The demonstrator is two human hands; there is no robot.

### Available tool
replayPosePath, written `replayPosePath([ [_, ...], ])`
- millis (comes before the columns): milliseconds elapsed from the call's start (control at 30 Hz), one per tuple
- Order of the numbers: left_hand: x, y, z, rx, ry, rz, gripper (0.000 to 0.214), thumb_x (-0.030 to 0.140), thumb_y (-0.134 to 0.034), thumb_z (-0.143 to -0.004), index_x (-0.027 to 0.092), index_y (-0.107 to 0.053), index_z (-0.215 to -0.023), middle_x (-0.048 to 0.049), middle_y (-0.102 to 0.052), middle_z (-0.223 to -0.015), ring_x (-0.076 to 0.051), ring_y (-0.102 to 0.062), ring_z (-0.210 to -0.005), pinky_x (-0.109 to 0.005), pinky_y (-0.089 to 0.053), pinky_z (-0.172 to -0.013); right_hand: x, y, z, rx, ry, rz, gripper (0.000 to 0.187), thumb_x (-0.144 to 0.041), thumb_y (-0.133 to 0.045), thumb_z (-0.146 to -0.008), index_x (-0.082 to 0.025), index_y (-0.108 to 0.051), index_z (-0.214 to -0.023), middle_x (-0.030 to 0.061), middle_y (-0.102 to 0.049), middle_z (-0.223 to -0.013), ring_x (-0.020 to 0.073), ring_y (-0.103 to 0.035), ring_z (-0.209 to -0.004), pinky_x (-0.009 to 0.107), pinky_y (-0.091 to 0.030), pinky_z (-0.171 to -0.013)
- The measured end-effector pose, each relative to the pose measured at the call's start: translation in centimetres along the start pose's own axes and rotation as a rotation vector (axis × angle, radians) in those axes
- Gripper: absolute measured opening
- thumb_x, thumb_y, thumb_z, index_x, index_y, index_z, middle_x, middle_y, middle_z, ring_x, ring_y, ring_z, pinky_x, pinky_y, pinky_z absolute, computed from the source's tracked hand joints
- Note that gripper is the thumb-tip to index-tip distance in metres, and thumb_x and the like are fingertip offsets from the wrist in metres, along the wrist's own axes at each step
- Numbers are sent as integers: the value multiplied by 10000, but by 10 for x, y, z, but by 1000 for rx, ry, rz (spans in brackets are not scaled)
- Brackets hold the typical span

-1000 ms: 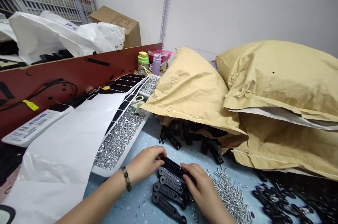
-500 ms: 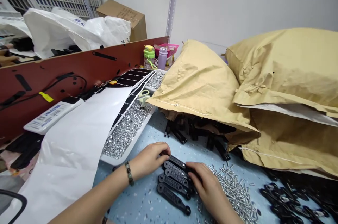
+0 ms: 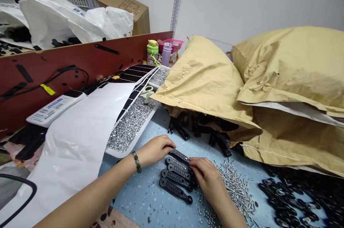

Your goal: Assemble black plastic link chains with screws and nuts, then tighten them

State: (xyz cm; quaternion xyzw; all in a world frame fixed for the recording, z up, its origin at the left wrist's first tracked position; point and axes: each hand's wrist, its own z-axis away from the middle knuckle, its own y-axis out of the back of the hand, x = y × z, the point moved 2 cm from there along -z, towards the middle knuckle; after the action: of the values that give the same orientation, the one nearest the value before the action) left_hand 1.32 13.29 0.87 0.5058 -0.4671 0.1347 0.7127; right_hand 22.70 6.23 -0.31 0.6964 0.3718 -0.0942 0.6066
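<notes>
Fingers [image 3: 168,142] of the left hand [image 3: 156,151] curled together at the near side of a row of black ribbed plastic bars [image 3: 176,179]; right-hand fingers [image 3: 195,165] together over the bars' far ends, any clamping hard to tell. Bars flat on a speckled blue bench [image 3: 139,192], just beside loose metal pins [image 3: 236,188]; best kept parallel, ends squared between both hands.

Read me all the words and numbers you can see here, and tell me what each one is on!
No word or number here is sharp enough to read, so I can't quote any.
Long white box: a label with a barcode and blue print, too small and blurred to read.
Cardboard box: dark print on its side, too blurred to read.
White plastic sack: blue print, too small to read.
Yellow tag on the red board: no readable writing.
</notes>
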Motion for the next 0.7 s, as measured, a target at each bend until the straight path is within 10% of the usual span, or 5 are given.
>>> replayPosePath([
  [700, -1, 2, 4, -61, 45, -76, 204, 156, -551, -811, 220, -704, -929, -24, -668, -970, -192, -621, -925, -288, -465, -865, -7, 9, 14, -11, -120, -16, 202, -282, -476, -917, -228, -657, -989, 84, -678, -1099, 230, -630, -1025, 388, -501, -900],
])
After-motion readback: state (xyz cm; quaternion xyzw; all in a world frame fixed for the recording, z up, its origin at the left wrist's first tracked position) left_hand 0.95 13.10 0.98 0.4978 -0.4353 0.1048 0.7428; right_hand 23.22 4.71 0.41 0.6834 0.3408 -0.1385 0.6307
